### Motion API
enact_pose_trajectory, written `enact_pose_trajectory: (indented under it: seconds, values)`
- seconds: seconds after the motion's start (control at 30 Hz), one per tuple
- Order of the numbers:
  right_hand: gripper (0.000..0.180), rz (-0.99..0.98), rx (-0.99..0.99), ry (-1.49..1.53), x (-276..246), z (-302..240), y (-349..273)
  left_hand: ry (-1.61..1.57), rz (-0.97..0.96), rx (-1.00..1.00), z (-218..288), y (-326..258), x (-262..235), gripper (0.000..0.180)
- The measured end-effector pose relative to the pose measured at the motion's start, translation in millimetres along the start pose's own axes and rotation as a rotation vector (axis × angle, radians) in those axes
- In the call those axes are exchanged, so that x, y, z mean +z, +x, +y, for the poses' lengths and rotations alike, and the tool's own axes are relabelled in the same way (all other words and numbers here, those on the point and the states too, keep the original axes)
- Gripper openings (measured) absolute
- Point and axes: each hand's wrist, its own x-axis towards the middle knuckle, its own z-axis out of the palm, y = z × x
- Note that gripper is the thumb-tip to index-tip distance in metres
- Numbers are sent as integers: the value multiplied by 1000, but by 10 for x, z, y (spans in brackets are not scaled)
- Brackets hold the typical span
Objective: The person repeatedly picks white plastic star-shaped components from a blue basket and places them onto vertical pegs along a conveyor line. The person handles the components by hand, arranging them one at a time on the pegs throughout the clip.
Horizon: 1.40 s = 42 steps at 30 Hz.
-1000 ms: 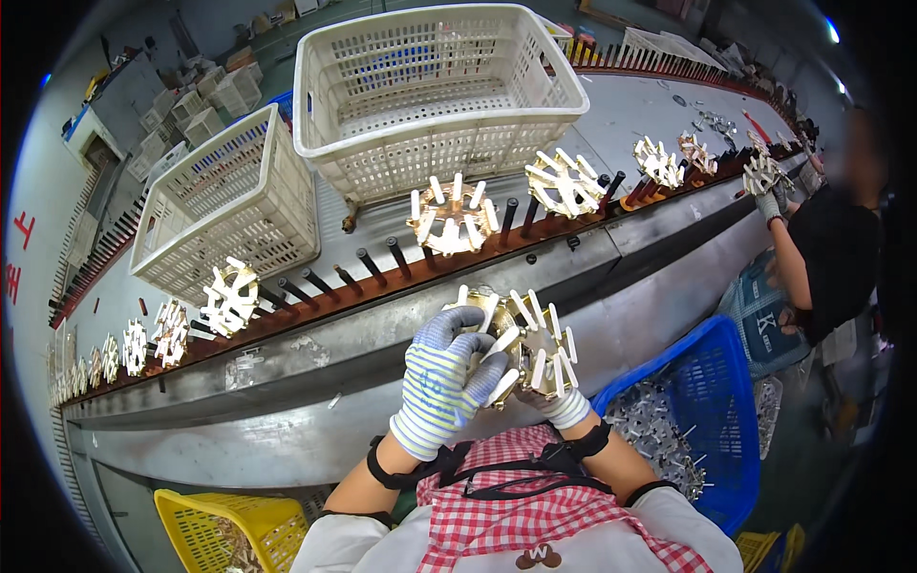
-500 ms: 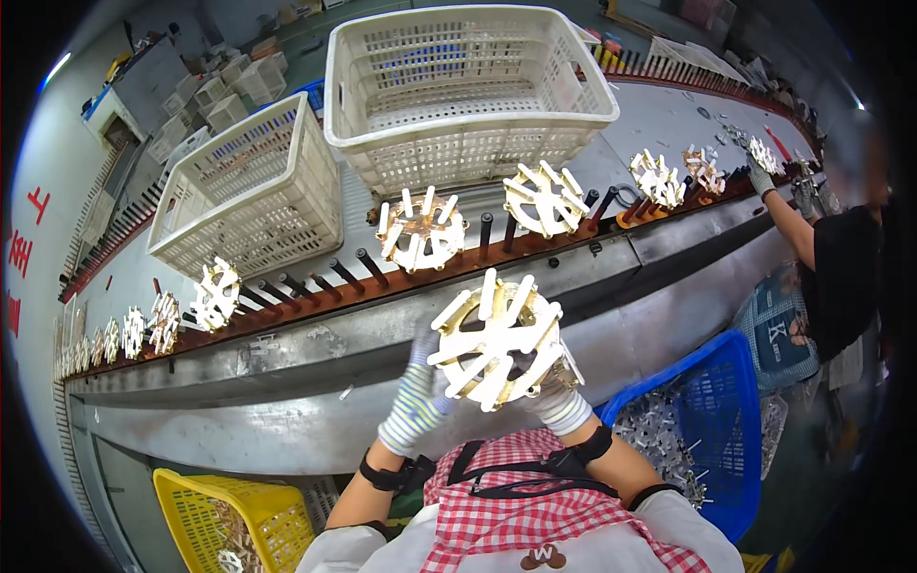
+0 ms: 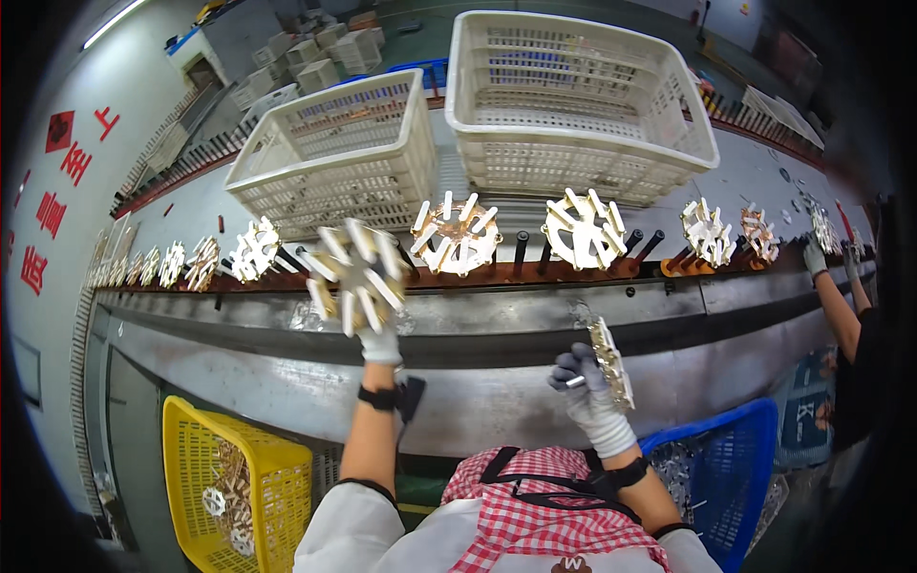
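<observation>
Two white crates are sitting at the top centre of the frame on the long grey bench. Along its rail, star-shaped white wheels are hanging on pegs. At lower left a yellow basket is holding more parts; at lower right a blue basket is standing. The left hand, gloved, is lifting a blurred wheel toward the rail at centre left, fingers closing under it. The right hand, right of centre, is pinching a flat edge-on wheel. Another person's gloved hand is reaching at far right.
</observation>
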Motion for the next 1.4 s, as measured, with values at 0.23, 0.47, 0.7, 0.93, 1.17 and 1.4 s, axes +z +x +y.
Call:
enact_pose_trajectory:
  seconds: [0.23, 0.47, 0.7, 0.93, 1.17, 1.4]
  values:
    - [22, -13, -77, -58, -559, -674, -278, -2376, -639, -324, 1178, 738, -19, 44]
    - [29, 75, -158, -145, -622, -1211, -403, -2735, -1360, -816, 1355, 757, -12, 46]
    - [43, 42, -408, -376, -780, -2061, -402, -2794, -1085, -496, 2243, 496, -36, 46]
    - [41, 280, -802, -432, -886, -2982, -563, -2638, -1733, -1160, -178, 763, 206, 56]
    - [41, 384, -1016, -1775, -1364, -3245, -921, -4251, -1370, 297, -3706, 1357, 319, 26]
    - [51, 285, -1095, -1904, -1656, -3392, -1439, -4272, 949, 1109, -6050, 2161, 344, 53]
